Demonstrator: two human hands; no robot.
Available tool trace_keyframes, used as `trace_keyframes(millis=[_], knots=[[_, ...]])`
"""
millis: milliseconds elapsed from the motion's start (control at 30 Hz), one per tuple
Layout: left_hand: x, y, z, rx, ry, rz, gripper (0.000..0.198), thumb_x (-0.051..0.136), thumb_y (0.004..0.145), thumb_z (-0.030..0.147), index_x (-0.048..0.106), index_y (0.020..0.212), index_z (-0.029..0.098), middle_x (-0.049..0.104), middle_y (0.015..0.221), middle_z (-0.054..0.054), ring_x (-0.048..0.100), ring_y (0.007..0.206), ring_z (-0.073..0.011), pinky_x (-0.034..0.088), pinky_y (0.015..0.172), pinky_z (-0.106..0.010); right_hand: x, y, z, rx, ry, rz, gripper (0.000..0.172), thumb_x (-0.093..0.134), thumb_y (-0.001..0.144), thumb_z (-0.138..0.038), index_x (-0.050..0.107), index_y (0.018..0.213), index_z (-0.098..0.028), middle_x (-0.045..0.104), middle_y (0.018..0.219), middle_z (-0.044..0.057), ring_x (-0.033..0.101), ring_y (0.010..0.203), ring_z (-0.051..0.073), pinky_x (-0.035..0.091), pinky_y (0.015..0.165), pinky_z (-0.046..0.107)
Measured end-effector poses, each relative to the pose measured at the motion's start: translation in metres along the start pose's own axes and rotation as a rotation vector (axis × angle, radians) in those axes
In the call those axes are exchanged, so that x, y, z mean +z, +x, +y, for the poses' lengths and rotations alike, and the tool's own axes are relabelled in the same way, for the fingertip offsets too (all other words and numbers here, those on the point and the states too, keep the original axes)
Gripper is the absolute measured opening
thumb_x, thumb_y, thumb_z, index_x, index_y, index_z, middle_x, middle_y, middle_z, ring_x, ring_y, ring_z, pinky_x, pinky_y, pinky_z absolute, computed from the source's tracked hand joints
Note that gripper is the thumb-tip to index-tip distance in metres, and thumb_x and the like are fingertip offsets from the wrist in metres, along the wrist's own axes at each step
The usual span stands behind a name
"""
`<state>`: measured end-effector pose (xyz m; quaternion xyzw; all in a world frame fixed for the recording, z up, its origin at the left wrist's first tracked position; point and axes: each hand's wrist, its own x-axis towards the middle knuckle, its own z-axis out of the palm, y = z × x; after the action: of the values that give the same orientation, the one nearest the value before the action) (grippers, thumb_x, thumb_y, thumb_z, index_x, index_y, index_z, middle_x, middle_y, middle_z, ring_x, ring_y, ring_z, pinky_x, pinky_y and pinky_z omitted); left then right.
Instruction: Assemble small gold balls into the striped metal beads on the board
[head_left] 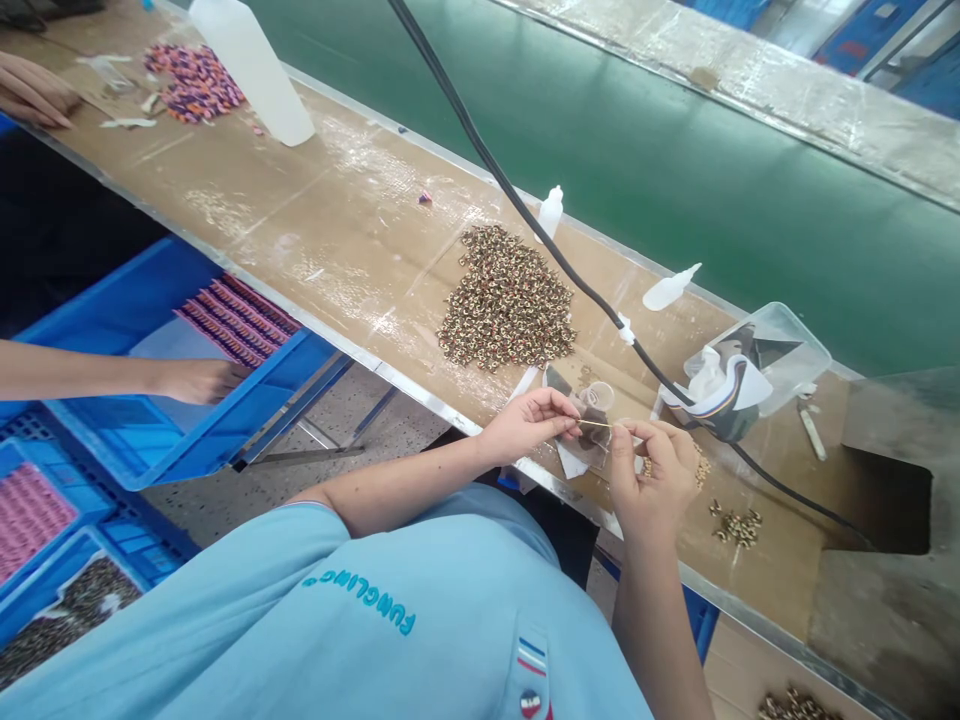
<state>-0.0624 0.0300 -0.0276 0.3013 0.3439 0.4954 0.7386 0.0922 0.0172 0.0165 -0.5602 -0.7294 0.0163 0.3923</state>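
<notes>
In front of my chest, my right hand [654,468] pinches one end of a thin yellowish stick [596,424]. The stick's other end meets the closed fingertips of my left hand [534,425]. Whether a small piece is also between those fingertips cannot be made out. Just beyond the hands, a small clear round cup [600,396] stands on the table's near edge. A big heap of small brown-and-gold curved pieces [508,300] lies ahead of my left hand. Small beige pieces [702,468] are partly hidden behind my right hand, with a few brown-and-gold pieces [738,526] farther right.
Two white squeeze bottles [550,212] [670,289] and a clear plastic box [799,340] line the table's far side. A black cable [495,170] crosses the view. At left are a co-worker's arm [90,372], blue crates [169,450] and a large white bottle [255,75].
</notes>
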Motion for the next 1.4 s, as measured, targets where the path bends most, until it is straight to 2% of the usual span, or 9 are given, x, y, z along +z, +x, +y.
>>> trace_keyframes(millis=[567, 800, 900, 1000, 1233, 1333, 1400], knots=[[0.000, -0.001, 0.001, -0.013, 0.020, 0.012, 0.033, 0.077, 0.065, 0.035, 0.057, 0.079, 0.012, 0.065, 0.069, -0.001, 0.064, 0.067, -0.0095, 0.049, 0.068, -0.023, 0.001, 0.000, -0.001, 0.013, -0.011, -0.008, 0.018, 0.055, 0.087, -0.031, 0.063, 0.077, -0.019, 0.062, 0.077, 0.003, 0.054, 0.066, 0.013, 0.042, 0.069, 0.029], [0.000, -0.001, 0.001, -0.009, 0.018, 0.009, 0.037, 0.078, 0.064, 0.038, 0.057, 0.079, 0.012, 0.065, 0.069, -0.001, 0.064, 0.067, -0.0093, 0.049, 0.068, -0.023, 0.000, -0.001, -0.001, 0.004, 0.011, -0.001, 0.012, 0.057, 0.086, -0.028, 0.063, 0.079, -0.019, 0.062, 0.078, 0.002, 0.053, 0.068, 0.013, 0.041, 0.069, 0.028], [0.000, -0.001, 0.001, -0.002, 0.023, 0.011, 0.036, 0.078, 0.064, 0.038, 0.057, 0.078, 0.012, 0.065, 0.070, -0.001, 0.064, 0.068, -0.0094, 0.049, 0.068, -0.023, -0.001, 0.002, 0.001, 0.009, 0.013, 0.040, 0.012, 0.057, 0.085, -0.027, 0.063, 0.079, -0.019, 0.061, 0.077, 0.002, 0.051, 0.065, 0.012, 0.040, 0.068, 0.028], [0.000, -0.001, 0.002, -0.003, 0.031, 0.007, 0.034, 0.077, 0.065, 0.036, 0.057, 0.078, 0.012, 0.064, 0.071, -0.001, 0.064, 0.068, -0.0098, 0.050, 0.068, -0.023, 0.001, 0.008, 0.005, -0.003, -0.072, 0.081, 0.013, 0.058, 0.085, -0.030, 0.065, 0.080, -0.020, 0.061, 0.079, 0.003, 0.053, 0.070, 0.014, 0.039, 0.074, 0.031], [0.000, -0.002, 0.001, 0.004, 0.070, 0.033, 0.029, 0.077, 0.066, 0.031, 0.057, 0.078, 0.014, 0.063, 0.072, 0.001, 0.063, 0.068, -0.0096, 0.050, 0.070, -0.023, 0.011, 0.013, 0.005, -0.014, -0.218, -0.081, 0.017, 0.054, 0.087, -0.033, 0.069, 0.085, -0.024, 0.064, 0.082, 0.003, 0.055, 0.079, 0.016, 0.033, 0.076, 0.033], [0.000, -0.001, 0.001, -0.003, 0.109, 0.043, 0.026, 0.075, 0.068, 0.029, 0.057, 0.079, 0.014, 0.064, 0.075, 0.001, 0.063, 0.068, -0.0091, 0.050, 0.071, -0.023, 0.005, 0.005, 0.003, -0.004, -0.180, -0.119, 0.017, 0.055, 0.087, -0.031, 0.067, 0.096, -0.024, 0.065, 0.087, 0.003, 0.056, 0.082, 0.015, 0.036, 0.077, 0.031], [0.000, -0.002, 0.001, -0.004, 0.123, 0.046, 0.025, 0.075, 0.068, 0.029, 0.057, 0.079, 0.014, 0.065, 0.075, 0.001, 0.064, 0.068, -0.0096, 0.050, 0.071, -0.023, -0.005, -0.006, 0.005, 0.029, -0.115, -0.112, 0.016, 0.054, 0.087, -0.031, 0.066, 0.093, -0.022, 0.064, 0.086, 0.003, 0.056, 0.078, 0.014, 0.039, 0.073, 0.028]])
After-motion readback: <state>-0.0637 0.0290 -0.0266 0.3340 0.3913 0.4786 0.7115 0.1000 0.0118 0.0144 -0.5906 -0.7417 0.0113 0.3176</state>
